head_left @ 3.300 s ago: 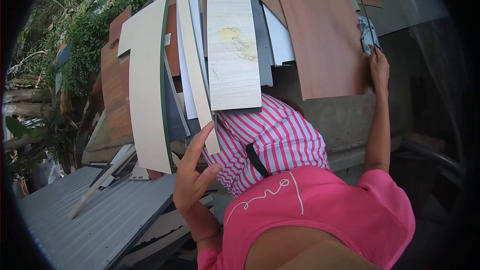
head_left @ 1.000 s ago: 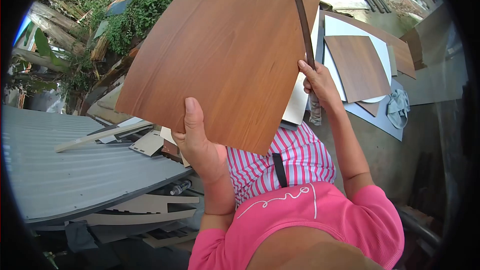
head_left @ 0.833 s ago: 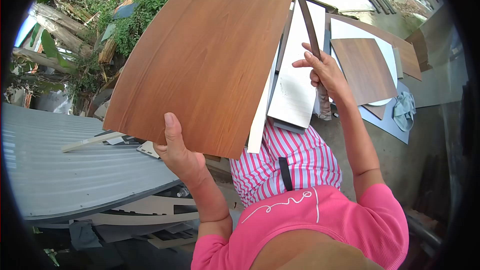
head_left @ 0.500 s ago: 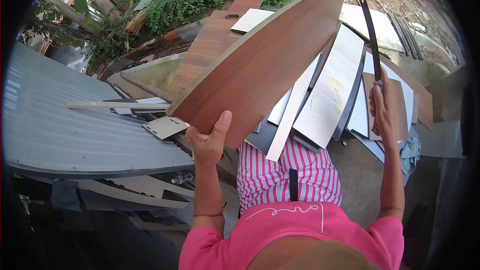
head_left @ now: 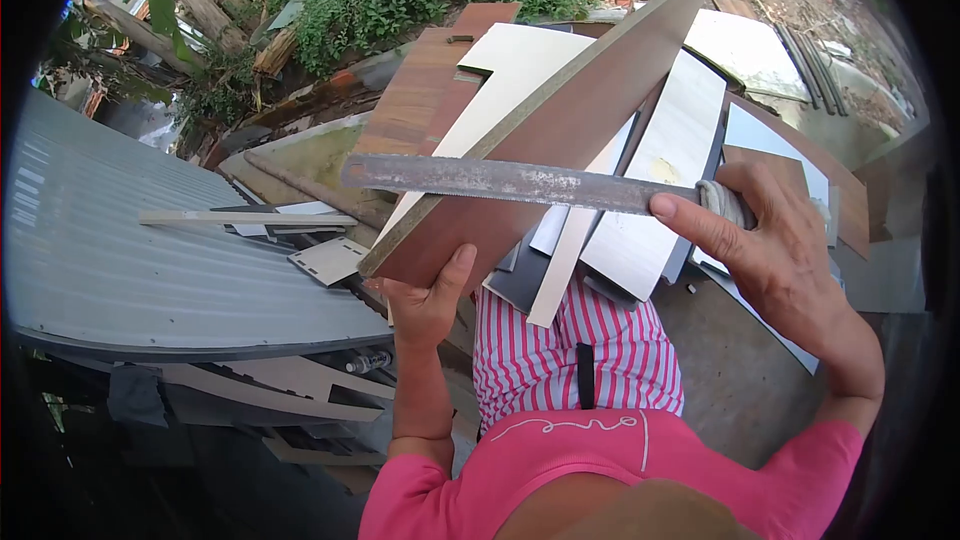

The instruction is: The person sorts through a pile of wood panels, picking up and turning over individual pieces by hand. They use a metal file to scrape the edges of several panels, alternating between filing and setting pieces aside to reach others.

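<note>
My left hand [head_left: 425, 298] grips the lower end of a brown wood-grain board [head_left: 600, 110], thumb pressed on its face. The board is tilted up, its far corner pointing away to the upper right. In my right hand [head_left: 785, 255] is a long, worn saw blade [head_left: 540, 181] with fine teeth along its lower edge. Its grip end is wrapped in pale cord or cloth, and my fingers close round it, with the thumb along the blade. The blade lies across the board in this view, overlapping its rough left edge near the lower end.
Cut panels are piled in front of me, among them a white panel [head_left: 660, 170] and a narrow pale strip [head_left: 562, 270]. To the left is a corrugated metal sheet [head_left: 150, 240] with a thin strip [head_left: 245, 219] on it. A plastic bottle [head_left: 368, 361] lies below its edge.
My right hand has swung the saw blade from upright at the right to level across the board. The board has turned a little, showing more of its edge and a white panel behind.
</note>
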The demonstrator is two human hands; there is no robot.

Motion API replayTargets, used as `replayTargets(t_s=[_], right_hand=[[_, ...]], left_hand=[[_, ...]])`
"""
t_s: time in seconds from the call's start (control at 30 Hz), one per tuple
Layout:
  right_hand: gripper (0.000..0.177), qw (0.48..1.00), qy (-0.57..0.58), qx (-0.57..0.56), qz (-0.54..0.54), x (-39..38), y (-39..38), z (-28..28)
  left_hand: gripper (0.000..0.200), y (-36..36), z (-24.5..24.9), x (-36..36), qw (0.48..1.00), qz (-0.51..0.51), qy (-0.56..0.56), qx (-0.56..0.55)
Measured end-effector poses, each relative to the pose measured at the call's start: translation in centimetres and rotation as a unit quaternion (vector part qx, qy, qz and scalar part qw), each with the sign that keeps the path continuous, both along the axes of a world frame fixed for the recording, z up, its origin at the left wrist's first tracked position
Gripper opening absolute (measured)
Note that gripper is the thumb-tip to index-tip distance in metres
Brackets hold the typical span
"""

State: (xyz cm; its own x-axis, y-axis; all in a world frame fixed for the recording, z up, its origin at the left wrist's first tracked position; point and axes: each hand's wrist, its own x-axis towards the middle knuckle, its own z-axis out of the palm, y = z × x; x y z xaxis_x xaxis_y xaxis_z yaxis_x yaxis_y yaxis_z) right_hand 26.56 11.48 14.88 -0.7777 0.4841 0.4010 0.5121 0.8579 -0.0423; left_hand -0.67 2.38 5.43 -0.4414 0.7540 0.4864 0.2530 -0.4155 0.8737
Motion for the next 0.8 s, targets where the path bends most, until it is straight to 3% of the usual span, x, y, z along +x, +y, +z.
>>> replayTargets(t_s=[0.03,0.07,0.13,0.2,0.4,0.47,0.53,0.57,0.6,0.73,0.8], right_hand=[[0.066,1.000,-0.006,-0.005,-0.025,0.7,1.0,-0.6],[0.072,0.998,-0.017,0.058,-0.031,1.2,2.3,-1.0],[0.071,0.991,0.002,0.112,-0.078,2.4,4.7,-2.6],[0.066,0.983,-0.028,0.065,-0.171,3.8,7.4,-3.7],[0.047,0.949,-0.017,0.079,-0.304,10.3,20.0,-7.3],[0.045,0.949,-0.006,0.089,-0.301,14.9,26.8,-10.6],[0.043,0.950,0.003,0.101,-0.295,14.8,27.4,-10.1],[0.044,0.937,0.107,-0.098,-0.316,13.5,26.1,-8.8],[0.046,0.876,0.204,-0.296,-0.322,11.6,24.3,-7.5],[0.049,0.866,0.301,-0.347,-0.199,9.3,22.4,-8.8],[0.046,0.852,0.276,-0.377,-0.237,8.8,21.6,-9.9]], left_hand=[[0.021,0.2,0.2,-0.2,1.000,0.015,0.023,-0.001],[0.022,0.3,0.4,-0.2,0.998,0.030,0.047,-0.002],[0.023,0.3,0.4,-0.2,1.000,0.018,0.016,-0.010],[0.025,0.3,0.0,-0.6,0.999,0.026,-0.028,-0.016],[0.034,0.3,-0.4,-1.0,0.999,0.010,-0.030,-0.011],[0.035,0.2,-0.6,-1.3,0.999,0.027,-0.037,-0.030],[0.037,0.4,-0.7,-1.3,0.999,0.026,-0.041,-0.021],[0.039,0.3,-0.8,-1.3,0.998,0.028,-0.047,-0.017],[0.039,0.2,-1.1,-1.4,0.998,0.029,-0.047,-0.023],[0.045,-0.1,-2.8,-2.4,0.995,0.022,-0.093,-0.014],[0.047,-0.1,-3.6,-2.9,0.994,0.018,-0.106,-0.002]])
